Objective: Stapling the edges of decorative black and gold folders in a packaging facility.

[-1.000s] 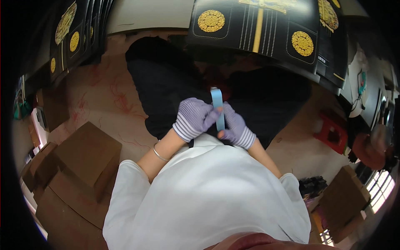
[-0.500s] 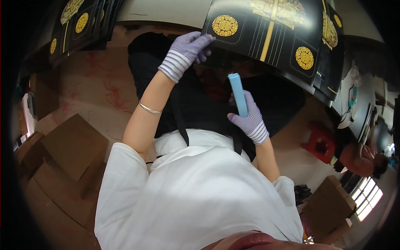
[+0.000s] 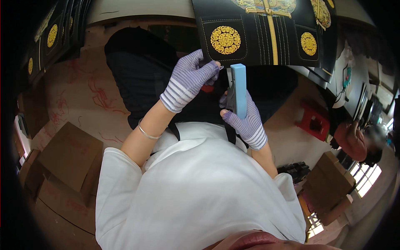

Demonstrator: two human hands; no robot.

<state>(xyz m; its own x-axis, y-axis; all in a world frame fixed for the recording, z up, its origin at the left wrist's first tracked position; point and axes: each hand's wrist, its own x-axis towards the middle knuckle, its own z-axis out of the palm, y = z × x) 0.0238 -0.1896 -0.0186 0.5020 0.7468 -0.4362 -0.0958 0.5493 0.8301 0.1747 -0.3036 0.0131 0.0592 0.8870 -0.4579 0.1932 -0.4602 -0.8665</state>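
We see a slim light-blue stapler (image 3: pixel 238 89) clasped in our right hand (image 3: pixel 243 118), standing upright, its long axis pointing at the black sheet (image 3: pixel 258 33) with gold medallions above. Our left hand (image 3: pixel 187 79) pinches that sheet's lower edge just beside the stapler's top. Cardboard boxes (image 3: pixel 66 154) lie well apart, lower left

You have two gloved hands in view: the left hand (image 3: pixel 189 81) and the right hand (image 3: pixel 243 118), each in a purple striped glove. One blue stapler-like tool (image 3: pixel 238 89) stands between them. One black printed sheet (image 3: pixel 258 31) with two round gold medallions lies ahead, and a stack of similar sheets (image 3: pixel 50 37) sits at your left, too overlapped to count. One red stool (image 3: pixel 312 121). At least four cardboard boxes (image 3: pixel 68 154). One other person (image 3: pixel 354 139).
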